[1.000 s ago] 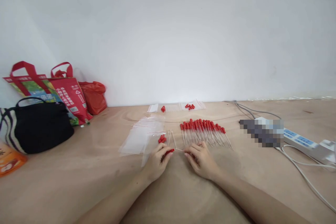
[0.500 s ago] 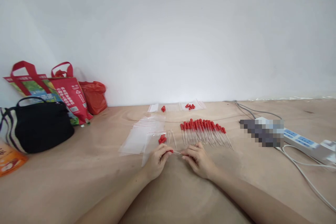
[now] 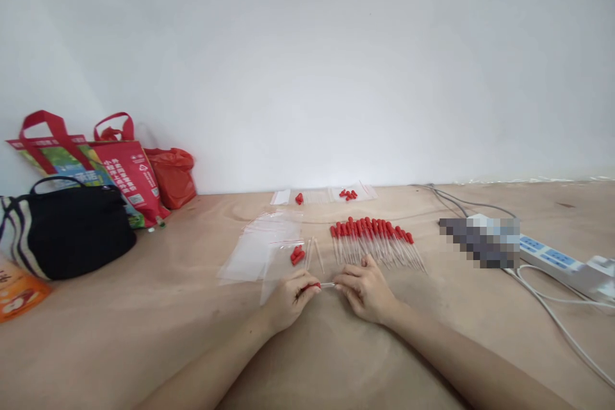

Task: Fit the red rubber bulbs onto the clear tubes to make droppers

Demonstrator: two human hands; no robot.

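Observation:
My left hand (image 3: 293,298) pinches a red rubber bulb (image 3: 317,286), most of it covered by the fingers. Between thumb and fingers of my right hand (image 3: 362,289) is a thin clear dropper tube (image 3: 327,285), which lies level between the hands and meets the bulb. Just beyond my left hand, a few loose red bulbs (image 3: 297,255) lie on a clear plastic bag, beside several loose tubes (image 3: 315,255). Past my right hand, finished-looking droppers with red bulbs (image 3: 372,234) lie in a fanned row, tips toward me.
Flat clear zip bags (image 3: 262,237) lie left of centre. By the wall are more bags with red bulbs (image 3: 348,195). On the left stand a black bag (image 3: 81,227) and red shopping bags (image 3: 129,179); on the right, a power strip (image 3: 552,256) with cables.
Both hands have shifted slightly, with the bulb and tube a little nearer to me and to the right. The tube now lies straighter between them.

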